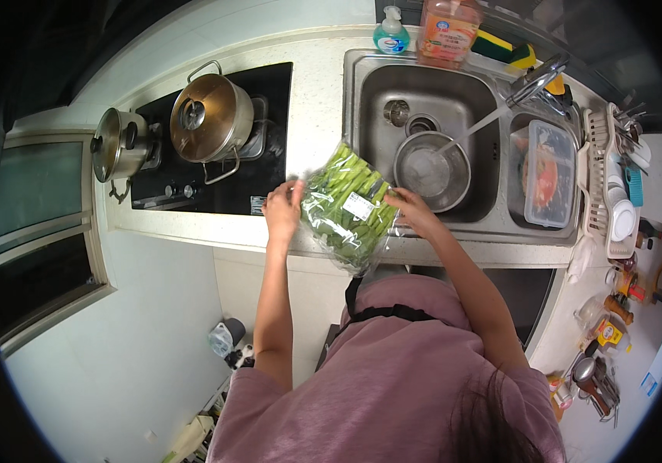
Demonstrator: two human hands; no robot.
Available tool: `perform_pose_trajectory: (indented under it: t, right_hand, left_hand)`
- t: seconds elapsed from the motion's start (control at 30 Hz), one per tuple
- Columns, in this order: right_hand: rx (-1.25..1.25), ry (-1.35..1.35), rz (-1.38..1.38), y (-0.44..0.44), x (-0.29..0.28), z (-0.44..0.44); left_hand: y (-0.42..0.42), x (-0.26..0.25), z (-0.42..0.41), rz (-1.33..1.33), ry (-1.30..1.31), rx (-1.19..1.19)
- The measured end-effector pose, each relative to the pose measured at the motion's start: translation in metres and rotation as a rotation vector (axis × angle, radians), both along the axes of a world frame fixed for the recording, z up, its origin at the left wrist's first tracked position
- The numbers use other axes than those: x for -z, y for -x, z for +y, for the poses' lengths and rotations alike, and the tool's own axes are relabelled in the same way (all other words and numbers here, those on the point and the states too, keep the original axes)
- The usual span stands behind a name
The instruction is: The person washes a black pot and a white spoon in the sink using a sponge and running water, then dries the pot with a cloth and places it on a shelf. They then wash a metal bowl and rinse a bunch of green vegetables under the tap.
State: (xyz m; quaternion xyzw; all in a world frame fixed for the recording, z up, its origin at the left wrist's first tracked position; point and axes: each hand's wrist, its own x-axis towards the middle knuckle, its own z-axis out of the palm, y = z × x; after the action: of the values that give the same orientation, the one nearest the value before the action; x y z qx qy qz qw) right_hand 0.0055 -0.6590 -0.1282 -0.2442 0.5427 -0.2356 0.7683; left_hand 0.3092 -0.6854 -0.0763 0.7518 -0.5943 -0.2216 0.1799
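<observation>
A clear plastic bag of leafy green vegetables (337,214) with thick stalks hangs before me, over the counter's front edge and partly over the sink's left rim. On it is a white label with print. My right hand (415,211) grips the bag's right side, fingers over the plastic. At the bag's left edge, my left hand (282,211) pinches the film between thumb and curled fingers. Just beyond the right hand, a metal pot (432,171) stands in the steel sink (452,87). Water from the running faucet (539,78) falls into it.
Left, a black cooktop (267,173) bears a large lidded pot (212,118) and a smaller one (118,144). A lidded plastic container (550,173) sits in the small basin. Behind the sink stand a soap pump (391,37) and a large bottle (447,35). A dish rack (597,179) is right.
</observation>
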Motion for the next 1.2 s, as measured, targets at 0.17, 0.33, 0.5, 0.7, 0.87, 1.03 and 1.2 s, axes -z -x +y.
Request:
perform_pose_trajectory:
  t: [0.17,0.33,0.5,0.7,0.87,1.03,1.2]
  right_hand:
    - [-0.015,0.08,0.119,-0.003,-0.009,0.006]
    - [-0.658,0.135,0.476,-0.008,-0.05,-0.032]
    - [-0.096,1.27,0.916,-0.06,-0.064,-0.038]
    - [-0.436,1.16,0.432,-0.097,-0.043,-0.07]
    - [-0.441,1.27,0.552,-0.12,-0.062,-0.08]
    - [-0.786,1.043,0.479,-0.133,-0.088,-0.094]
    - [-0.687,1.073,0.596,-0.126,-0.067,-0.092]
  left_hand:
    - [-0.012,-0.016,-0.013,0.31,-0.122,-0.009]
    - [0.001,-0.053,-0.005,0.278,0.076,0.131]
    - [0.01,-0.059,0.008,0.496,-0.027,0.111]
    - [0.019,-0.078,0.011,0.62,-0.014,0.146]
    - [0.003,-0.094,0.027,0.403,0.096,0.176]
    - [-0.004,-0.111,0.03,0.025,0.173,0.165]
    - [0.003,-0.102,0.013,-0.248,0.137,0.316]
